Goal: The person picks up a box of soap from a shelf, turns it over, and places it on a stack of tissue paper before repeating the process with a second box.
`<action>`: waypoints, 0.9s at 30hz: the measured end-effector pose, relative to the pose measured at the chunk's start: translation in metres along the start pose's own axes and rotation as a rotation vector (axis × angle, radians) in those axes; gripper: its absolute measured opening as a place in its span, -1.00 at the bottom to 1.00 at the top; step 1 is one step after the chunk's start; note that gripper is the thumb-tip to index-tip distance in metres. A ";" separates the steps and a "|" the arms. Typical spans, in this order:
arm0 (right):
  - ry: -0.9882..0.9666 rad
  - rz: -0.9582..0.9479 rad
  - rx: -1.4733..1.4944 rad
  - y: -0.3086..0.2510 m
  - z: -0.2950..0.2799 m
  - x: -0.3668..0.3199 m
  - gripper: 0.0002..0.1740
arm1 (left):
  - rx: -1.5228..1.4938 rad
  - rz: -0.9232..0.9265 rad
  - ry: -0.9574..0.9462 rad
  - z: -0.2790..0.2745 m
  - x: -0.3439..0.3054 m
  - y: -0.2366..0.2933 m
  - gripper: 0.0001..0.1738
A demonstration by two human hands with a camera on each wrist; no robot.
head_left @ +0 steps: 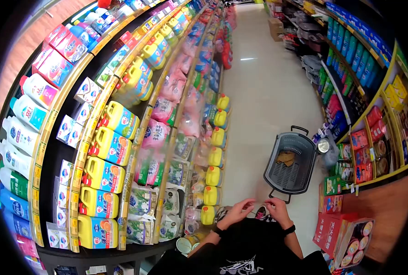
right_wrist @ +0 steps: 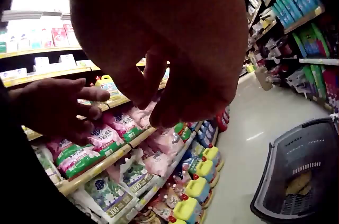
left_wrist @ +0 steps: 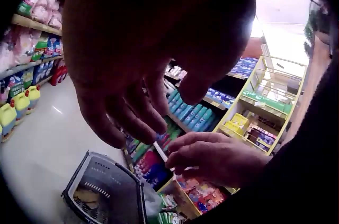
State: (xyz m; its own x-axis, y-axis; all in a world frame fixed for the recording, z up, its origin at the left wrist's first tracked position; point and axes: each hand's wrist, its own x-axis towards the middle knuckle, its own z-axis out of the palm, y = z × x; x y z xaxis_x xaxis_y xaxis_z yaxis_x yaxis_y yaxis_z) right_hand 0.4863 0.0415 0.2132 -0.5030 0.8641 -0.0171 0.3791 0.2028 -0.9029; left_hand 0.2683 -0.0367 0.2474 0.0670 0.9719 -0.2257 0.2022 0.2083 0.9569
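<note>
In the head view the left hand (head_left: 240, 212) and the right hand (head_left: 276, 211) are held up in front of the torso, a gap between them, fingers loosely bent and nothing seen in them. Dark bands circle both wrists. The left wrist view has the left hand (left_wrist: 143, 60) large and dark, its fingers hanging, with the right hand (left_wrist: 214, 156) beyond. From the right wrist the right hand (right_wrist: 164, 60) shows bent fingers, and the left hand (right_wrist: 55, 105) has its fingers spread. A grey basket (head_left: 284, 176) with a brown item (head_left: 286, 158) inside stands on the floor ahead.
Shelves on the left hold yellow jugs (head_left: 104, 174), pink packs (head_left: 156, 133) and white bottles (head_left: 19, 134). Yellow bottles (head_left: 213, 176) line the bottom shelf. On the right are blue bottles (head_left: 352, 47) and a red carton (head_left: 336, 233). The pale floor (head_left: 252, 91) runs ahead between the shelves.
</note>
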 end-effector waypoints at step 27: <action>0.029 0.269 0.653 -0.146 0.089 0.308 -0.82 | -0.061 0.068 -0.020 -0.280 0.236 -0.018 -0.70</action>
State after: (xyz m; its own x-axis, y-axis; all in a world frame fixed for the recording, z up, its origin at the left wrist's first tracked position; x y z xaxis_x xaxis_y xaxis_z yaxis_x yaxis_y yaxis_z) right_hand 0.2069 0.2367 0.3009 -0.4330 0.8593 -0.2723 -0.0612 -0.3295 -0.9422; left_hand 0.0065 0.2199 0.2286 0.0981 0.9817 -0.1630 0.1366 0.1490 0.9794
